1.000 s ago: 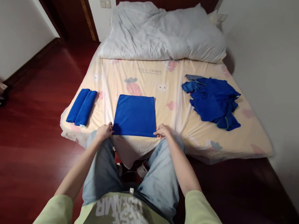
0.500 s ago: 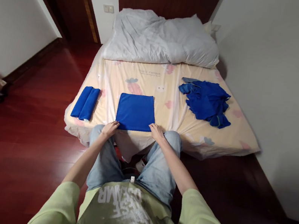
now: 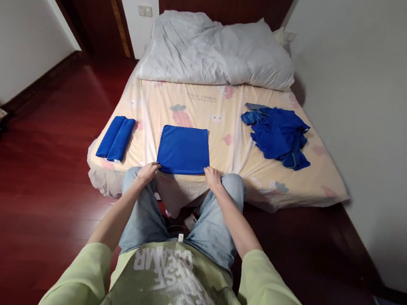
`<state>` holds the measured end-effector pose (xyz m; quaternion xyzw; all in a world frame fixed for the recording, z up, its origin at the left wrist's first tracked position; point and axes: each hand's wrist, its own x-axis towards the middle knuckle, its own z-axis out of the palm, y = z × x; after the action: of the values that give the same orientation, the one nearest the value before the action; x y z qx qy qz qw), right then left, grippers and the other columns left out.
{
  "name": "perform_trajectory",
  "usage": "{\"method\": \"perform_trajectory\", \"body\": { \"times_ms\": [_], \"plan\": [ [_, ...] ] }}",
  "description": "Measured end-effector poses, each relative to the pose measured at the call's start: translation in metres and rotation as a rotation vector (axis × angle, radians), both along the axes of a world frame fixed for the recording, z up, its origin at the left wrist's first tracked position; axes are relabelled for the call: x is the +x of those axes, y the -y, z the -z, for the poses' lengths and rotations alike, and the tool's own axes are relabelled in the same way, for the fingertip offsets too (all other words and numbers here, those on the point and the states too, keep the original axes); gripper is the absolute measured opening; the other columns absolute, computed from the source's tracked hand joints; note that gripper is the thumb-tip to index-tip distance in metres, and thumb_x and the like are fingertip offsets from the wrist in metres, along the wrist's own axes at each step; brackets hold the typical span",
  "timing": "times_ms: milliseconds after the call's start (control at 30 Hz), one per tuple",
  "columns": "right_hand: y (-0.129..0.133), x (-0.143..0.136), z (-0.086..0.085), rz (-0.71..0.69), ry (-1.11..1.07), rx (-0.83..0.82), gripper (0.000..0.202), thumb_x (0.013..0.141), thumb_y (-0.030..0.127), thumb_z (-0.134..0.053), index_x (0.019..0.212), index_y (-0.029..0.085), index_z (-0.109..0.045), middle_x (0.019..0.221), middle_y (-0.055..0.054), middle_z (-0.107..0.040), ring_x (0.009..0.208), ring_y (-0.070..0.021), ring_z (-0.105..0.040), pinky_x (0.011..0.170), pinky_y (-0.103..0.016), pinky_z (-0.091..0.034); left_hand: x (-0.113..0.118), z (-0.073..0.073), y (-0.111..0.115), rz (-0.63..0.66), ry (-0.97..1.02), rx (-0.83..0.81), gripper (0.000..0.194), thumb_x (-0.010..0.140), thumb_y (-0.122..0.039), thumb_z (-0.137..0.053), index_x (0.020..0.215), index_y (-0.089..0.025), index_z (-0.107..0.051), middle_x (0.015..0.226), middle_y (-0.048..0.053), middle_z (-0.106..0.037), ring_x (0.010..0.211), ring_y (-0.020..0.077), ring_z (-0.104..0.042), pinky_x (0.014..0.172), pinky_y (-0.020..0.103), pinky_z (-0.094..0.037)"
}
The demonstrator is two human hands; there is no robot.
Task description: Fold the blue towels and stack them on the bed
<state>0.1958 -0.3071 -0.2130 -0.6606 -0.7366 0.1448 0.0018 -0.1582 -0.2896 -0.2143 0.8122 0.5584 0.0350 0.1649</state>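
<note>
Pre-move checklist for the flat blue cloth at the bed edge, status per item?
1. Left hand at the near left corner of the flat blue cloth: ok.
2. Right hand at the near right corner: ok.
3. Grip closed on the corners: cannot tell, the fingers hide the edge.
4. Cloth lies flat and square on the bed sheet: ok.
5. Cloth apart from the folded blue cloth on its left: ok.
6. Cloth apart from the loose blue pile on its right: ok.
</note>
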Motion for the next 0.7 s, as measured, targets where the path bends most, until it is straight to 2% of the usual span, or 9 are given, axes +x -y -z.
{"method": "perform_trajectory", "body": {
  "times_ms": [100, 200, 333, 533, 700],
  "plan": [
    [0.000, 0.006, 0.007, 0.068, -0.097, 0.002, 0.039, 0.094, 0.003, -0.047, 0.115, 0.019, -0.076, 0.120, -0.016, -0.075, 0.113, -0.0273, -0.071, 0.101, -0.037, -0.053, -0.003, 0.000, 0.001, -0.018, 0.042, -0.026, 0.052, 0.088, -0.002, -0.047, 0.130, -0.023, -0.071, 0.142, 0.009, -0.068, 0.134, 0.0189, -0.063, 0.119, 0.032, -0.045],
    [-0.001, 0.012, 0.014, 0.115, -0.242, 0.035, 0.038, 0.088, 0.002, -0.054, 0.111, 0.022, -0.078, 0.123, -0.010, -0.077, 0.118, -0.0237, -0.070, 0.106, -0.035, -0.052, -0.003, -0.001, -0.003, -0.035, 0.102, -0.053, 0.047, 0.088, -0.003, -0.049, 0.121, -0.024, -0.076, 0.136, 0.007, -0.072, 0.132, 0.0186, -0.065, 0.119, 0.030, -0.045],
    [-0.005, 0.016, 0.022, 0.164, -0.466, 0.107, 0.037, 0.081, 0.003, -0.053, 0.100, 0.021, -0.079, 0.120, -0.006, -0.078, 0.116, -0.0192, -0.072, 0.111, -0.034, -0.052, -0.002, -0.001, -0.013, -0.091, 0.191, -0.063, 0.041, 0.089, -0.008, -0.051, 0.118, -0.022, -0.077, 0.131, 0.006, -0.075, 0.128, 0.0187, -0.067, 0.117, 0.030, -0.047],
    [-0.017, 0.027, 0.037, 0.249, -0.731, 0.184, 0.027, 0.078, 0.014, -0.054, 0.096, 0.018, -0.074, 0.091, -0.006, -0.079, 0.092, -0.0204, -0.074, 0.090, -0.034, -0.061, -0.006, -0.002, -0.024, -0.232, 0.260, -0.038, 0.035, 0.097, -0.021, -0.049, 0.123, -0.021, -0.072, 0.115, 0.007, -0.079, 0.111, 0.0222, -0.074, 0.102, 0.032, -0.055],
    [-0.021, 0.033, 0.047, 0.348, -0.815, 0.224, 0.016, 0.081, 0.031, -0.059, 0.091, 0.020, -0.066, 0.073, -0.003, -0.070, 0.075, -0.0215, -0.069, 0.073, -0.031, -0.058, -0.006, 0.001, -0.025, -0.312, 0.287, -0.065, 0.034, 0.102, -0.027, -0.046, 0.128, -0.019, -0.066, 0.107, 0.009, -0.078, 0.080, 0.0190, -0.075, 0.082, 0.028, -0.059]
  ]
}}
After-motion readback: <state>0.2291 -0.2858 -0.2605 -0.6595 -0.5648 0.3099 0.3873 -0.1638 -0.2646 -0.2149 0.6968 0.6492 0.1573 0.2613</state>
